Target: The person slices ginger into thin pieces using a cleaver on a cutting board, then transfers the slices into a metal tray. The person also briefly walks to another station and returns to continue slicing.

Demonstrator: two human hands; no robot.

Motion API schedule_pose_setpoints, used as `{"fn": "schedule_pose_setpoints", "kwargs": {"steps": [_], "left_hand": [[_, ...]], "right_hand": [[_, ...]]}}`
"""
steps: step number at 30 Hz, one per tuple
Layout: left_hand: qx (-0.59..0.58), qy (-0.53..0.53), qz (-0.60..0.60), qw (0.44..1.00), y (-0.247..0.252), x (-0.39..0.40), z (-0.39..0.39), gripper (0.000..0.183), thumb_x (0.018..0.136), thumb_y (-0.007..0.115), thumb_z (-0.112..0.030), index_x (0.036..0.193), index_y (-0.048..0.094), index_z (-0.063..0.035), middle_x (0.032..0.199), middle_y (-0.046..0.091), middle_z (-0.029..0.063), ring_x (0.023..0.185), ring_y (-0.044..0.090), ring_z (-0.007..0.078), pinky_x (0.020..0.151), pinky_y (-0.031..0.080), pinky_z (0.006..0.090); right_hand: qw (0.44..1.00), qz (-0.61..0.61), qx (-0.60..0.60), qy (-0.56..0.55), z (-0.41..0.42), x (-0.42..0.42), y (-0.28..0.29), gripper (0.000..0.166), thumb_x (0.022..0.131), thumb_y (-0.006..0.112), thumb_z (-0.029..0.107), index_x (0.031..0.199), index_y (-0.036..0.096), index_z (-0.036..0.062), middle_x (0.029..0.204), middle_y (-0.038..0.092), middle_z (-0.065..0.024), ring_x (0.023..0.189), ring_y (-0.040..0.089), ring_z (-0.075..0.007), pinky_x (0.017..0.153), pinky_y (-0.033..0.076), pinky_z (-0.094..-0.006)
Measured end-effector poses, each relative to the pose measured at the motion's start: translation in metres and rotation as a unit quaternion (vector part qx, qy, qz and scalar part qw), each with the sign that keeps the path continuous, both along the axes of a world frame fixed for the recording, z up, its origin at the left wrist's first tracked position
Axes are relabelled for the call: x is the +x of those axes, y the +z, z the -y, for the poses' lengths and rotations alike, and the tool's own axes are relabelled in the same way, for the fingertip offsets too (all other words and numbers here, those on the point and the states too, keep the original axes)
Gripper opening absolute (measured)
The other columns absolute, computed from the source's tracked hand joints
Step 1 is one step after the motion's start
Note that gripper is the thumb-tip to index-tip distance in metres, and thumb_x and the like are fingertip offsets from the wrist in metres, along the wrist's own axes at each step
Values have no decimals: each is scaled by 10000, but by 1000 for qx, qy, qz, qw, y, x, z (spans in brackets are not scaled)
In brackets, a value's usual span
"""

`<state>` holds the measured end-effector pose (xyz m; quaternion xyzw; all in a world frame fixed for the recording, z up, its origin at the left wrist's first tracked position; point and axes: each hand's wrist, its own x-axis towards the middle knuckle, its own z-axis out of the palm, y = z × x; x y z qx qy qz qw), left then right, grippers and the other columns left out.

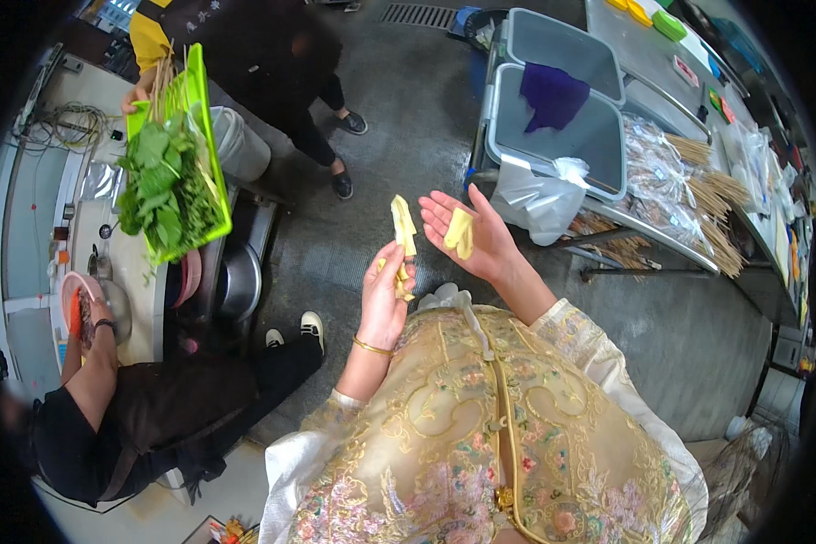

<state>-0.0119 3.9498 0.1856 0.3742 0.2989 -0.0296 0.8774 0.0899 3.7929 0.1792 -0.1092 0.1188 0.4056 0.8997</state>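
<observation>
Several pale yellow folded strips (403, 228), perhaps bean curd sheet, stick up from my left hand (384, 292), pinched between thumb and fingers. More of the same yellow food shows below the thumb. My right hand (493, 248) is palm up with its fingers stretched out. A yellow folded piece (458, 232) lies across that palm and the base of the fingers, resting there without being gripped. The two hands are side by side in front of my chest, a small gap between them, above the grey floor (353, 224).
At left, a person holds a green tray (214, 170) of skewered leafy greens (156, 197). Another person works at a pink basin (75, 289) on a counter (139, 313). At right, a cart carries grey bins (503, 136), a purple cloth (551, 95) and bagged wooden skewers (710, 197).
</observation>
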Motion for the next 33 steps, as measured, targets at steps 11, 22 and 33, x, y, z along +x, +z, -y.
{"fn": "schedule_pose_setpoints", "kwargs": {"steps": [11,22,33], "left_hand": [[-9,-20,22,1000,-9,-7,1,236,932,616,-171,1130,596,-44,855,621,18,660,550,63,517,411,166],[137,-95,12,986,-13,-18,9,193,940,615,-181,1075,628,-44,846,626,-14,648,510,20,536,374,156],[53,-18,-24,998,-31,-34,9,131,949,594,-150,1043,597,-58,865,611,18,649,510,46,520,403,162]], "right_hand": [[997,45,-10,69,-17,3,-10,673,1003,287,531,1377,395,-17,1348,517,-146,1223,515,-238,1021,417,-362],[971,159,-143,106,-11,-9,-9,306,989,497,197,1239,526,21,1126,627,-92,1022,609,-189,897,492,-337],[992,38,-88,84,-15,-5,-11,546,1029,309,428,1351,408,-2,1373,500,-165,1266,488,-281,1030,419,-408]]}}
